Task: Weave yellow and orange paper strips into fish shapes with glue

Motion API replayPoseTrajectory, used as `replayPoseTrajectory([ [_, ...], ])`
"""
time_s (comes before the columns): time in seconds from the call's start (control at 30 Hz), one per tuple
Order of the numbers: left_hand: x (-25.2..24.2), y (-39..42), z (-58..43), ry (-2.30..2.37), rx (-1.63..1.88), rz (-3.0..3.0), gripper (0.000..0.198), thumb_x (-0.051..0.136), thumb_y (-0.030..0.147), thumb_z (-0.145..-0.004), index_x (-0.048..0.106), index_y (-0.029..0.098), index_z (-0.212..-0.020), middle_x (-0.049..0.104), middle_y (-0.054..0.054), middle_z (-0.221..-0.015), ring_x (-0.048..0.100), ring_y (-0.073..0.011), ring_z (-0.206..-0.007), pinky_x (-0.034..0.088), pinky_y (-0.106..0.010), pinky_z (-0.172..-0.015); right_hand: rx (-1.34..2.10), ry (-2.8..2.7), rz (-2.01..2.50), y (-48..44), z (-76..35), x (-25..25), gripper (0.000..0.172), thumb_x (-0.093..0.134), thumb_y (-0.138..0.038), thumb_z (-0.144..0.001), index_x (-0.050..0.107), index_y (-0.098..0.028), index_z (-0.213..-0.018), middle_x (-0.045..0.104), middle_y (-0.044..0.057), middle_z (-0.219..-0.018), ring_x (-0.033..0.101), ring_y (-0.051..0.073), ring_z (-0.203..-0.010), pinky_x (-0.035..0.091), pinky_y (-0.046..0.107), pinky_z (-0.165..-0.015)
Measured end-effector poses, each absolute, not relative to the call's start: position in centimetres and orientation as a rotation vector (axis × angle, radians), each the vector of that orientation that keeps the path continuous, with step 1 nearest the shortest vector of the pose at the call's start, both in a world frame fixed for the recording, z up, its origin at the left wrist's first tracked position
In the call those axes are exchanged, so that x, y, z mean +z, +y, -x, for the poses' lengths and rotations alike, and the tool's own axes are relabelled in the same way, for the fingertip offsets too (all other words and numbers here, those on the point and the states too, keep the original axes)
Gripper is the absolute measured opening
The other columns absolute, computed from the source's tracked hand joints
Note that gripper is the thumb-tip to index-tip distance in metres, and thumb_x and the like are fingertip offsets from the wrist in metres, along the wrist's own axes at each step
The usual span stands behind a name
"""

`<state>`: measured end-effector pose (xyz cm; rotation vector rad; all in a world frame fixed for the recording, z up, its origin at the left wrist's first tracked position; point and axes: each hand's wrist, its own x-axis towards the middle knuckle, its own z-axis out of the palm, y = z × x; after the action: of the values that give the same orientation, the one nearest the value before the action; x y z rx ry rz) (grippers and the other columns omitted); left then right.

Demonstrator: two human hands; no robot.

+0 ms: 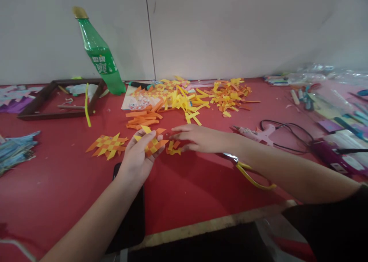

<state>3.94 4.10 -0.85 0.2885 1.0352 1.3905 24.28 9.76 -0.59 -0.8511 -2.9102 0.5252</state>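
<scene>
My left hand (137,154) holds a small woven piece of orange and yellow paper strips (152,142) just above the red table (201,185), fingers curled around it. My right hand (198,138) reaches in from the right, fingers stretched flat over a few loose yellow and orange strip scraps (174,148) beside the woven piece. A finished woven paper shape (107,144) lies to the left of my left hand.
Piles of yellow and orange paper strips (189,95) lie at the back. A green bottle (100,55) leans by a wooden frame (57,99). Yellow-handled scissors (247,172), a pink glue gun (255,133) with cable, and pens (304,95) sit right. A dark phone (130,216) lies under my left arm.
</scene>
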Motion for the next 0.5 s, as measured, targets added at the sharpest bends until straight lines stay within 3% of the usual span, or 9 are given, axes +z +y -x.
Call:
replayPoseTrajectory([
  [0.1,-0.7,4.1,-4.0,1.052,1.381,-0.278,0.021,0.070,0.004,-0.077,0.055,0.019,-0.074,0.063,0.005,-0.070,0.066,-0.0097,-0.063,0.060,-0.021,-0.056,0.519,-2.935,0.828,9.7,-24.0,-0.8,0.049,0.075,-0.031,-0.084,0.064,-0.014,-0.129,0.058,0.017,-0.141,0.057,0.028,-0.127,0.045,0.042,-0.107],
  [0.17,-0.7,4.0,-4.0,1.061,1.375,-0.271,0.021,0.070,0.005,-0.077,0.055,0.019,-0.074,0.064,0.005,-0.069,0.067,-0.0103,-0.063,0.060,-0.021,-0.056,0.435,-2.917,0.868,8.9,-23.3,-1.4,0.046,0.074,-0.033,-0.084,0.066,-0.014,-0.125,0.061,0.018,-0.137,0.059,0.029,-0.125,0.047,0.044,-0.105],
  [0.27,-0.7,4.0,-4.0,1.067,1.364,-0.265,0.021,0.071,0.005,-0.076,0.055,0.019,-0.074,0.064,0.005,-0.068,0.068,-0.0112,-0.062,0.059,-0.021,-0.055,0.333,-2.940,0.811,7.2,-22.2,-2.5,0.024,0.060,-0.022,-0.095,0.072,-0.018,-0.114,0.068,0.012,-0.128,0.058,0.025,-0.127,0.045,0.042,-0.108],
  [0.37,-0.8,4.1,-4.0,1.068,1.357,-0.266,0.022,0.072,0.005,-0.074,0.056,0.019,-0.074,0.065,0.005,-0.067,0.068,-0.0111,-0.062,0.058,-0.021,-0.055,0.305,-2.942,0.808,5.2,-21.7,-3.3,0.032,0.050,-0.009,-0.096,0.069,-0.012,-0.120,0.067,0.015,-0.130,0.061,0.024,-0.123,0.045,0.041,-0.109],
  [0.5,-0.9,4.3,-3.9,1.065,1.356,-0.271,0.022,0.073,0.005,-0.073,0.056,0.019,-0.074,0.064,0.006,-0.067,0.068,-0.0108,-0.063,0.056,-0.019,-0.054,0.307,-2.886,0.881,3.5,-21.6,-3.7,0.037,0.042,-0.006,-0.096,0.066,-0.005,-0.124,0.068,0.020,-0.125,0.062,0.027,-0.120,0.053,0.043,-0.102],
])
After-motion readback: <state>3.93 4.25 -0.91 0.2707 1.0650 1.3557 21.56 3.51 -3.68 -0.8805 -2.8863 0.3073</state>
